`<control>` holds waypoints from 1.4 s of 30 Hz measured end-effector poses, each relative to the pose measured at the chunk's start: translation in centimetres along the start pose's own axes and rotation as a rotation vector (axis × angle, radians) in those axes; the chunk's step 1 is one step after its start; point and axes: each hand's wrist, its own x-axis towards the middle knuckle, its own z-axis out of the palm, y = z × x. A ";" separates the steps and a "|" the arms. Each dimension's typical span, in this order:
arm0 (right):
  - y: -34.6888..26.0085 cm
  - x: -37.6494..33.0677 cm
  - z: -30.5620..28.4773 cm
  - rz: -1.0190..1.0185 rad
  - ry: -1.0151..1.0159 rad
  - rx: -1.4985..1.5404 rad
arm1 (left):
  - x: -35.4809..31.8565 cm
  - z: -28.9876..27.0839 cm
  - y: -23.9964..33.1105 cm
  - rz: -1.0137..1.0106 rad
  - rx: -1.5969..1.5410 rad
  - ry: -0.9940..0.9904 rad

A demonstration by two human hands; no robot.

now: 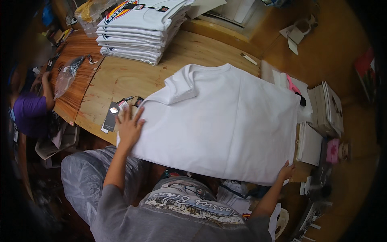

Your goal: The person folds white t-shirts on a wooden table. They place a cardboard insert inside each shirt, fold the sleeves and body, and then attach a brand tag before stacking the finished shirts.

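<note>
Smooth the white shirt (205, 129), spread across the tabletop (107, 82) and past its near edge, lightly with your left hand (130, 126), fingers splayed, and steady its near right corner with your right hand (286, 172), whose grip I cannot tell.

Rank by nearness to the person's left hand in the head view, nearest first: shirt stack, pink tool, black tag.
1. Black tag: just left of the left hand.
2. Shirt stack: ahead, upper left.
3. Pink tool: far right side.
</note>
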 end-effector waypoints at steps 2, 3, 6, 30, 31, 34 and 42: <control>2.1 0.9 0.8 -0.074 0.004 0.009 | 0.0 0.0 -1.2 -0.083 0.017 -0.019; 1.6 0.7 0.6 -0.095 -0.026 0.057 | -0.3 0.3 -1.9 -0.108 -0.016 -0.013; 2.7 0.0 0.0 -0.036 -0.110 -0.004 | -1.0 -0.5 -2.5 -0.109 0.008 -0.021; 0.6 0.4 1.4 -0.478 -0.064 0.171 | 20.1 7.0 -4.2 -0.251 -0.295 0.235; 1.3 0.0 1.2 -0.451 -0.054 0.123 | 19.6 7.8 -3.6 -0.241 -0.197 0.338; 1.4 0.2 0.5 -0.421 -0.062 0.049 | 17.3 5.0 2.9 -0.111 -0.103 0.509; -12.5 16.9 6.5 -0.288 -0.176 0.882 | 19.2 5.4 18.1 0.292 -0.357 0.328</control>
